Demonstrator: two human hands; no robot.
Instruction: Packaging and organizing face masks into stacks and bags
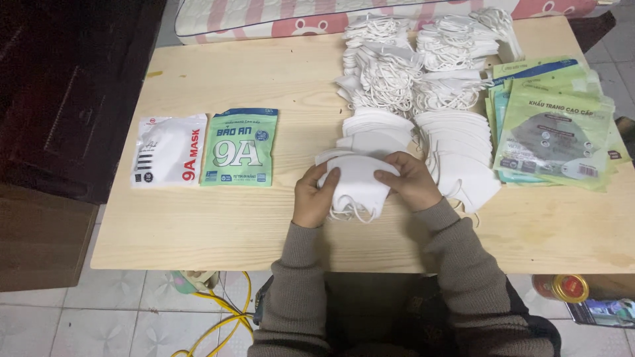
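White masks [355, 180]: small stack held at near table edge, left hand [316, 196] and right hand [409, 180] both closed around it, thumbs on top, ear loops hanging below. Two sealed packs, white pack [169, 151] and green pack [239, 147], lie done at left. Loose mask piles [410, 86] and empty green pouches [554, 125] remain at right on wooden table [218, 225]. Judgement: early stage, bulk left.

white pouch [168, 151] left | green pouch [239, 147] beside | green pouch stack [555, 129] right
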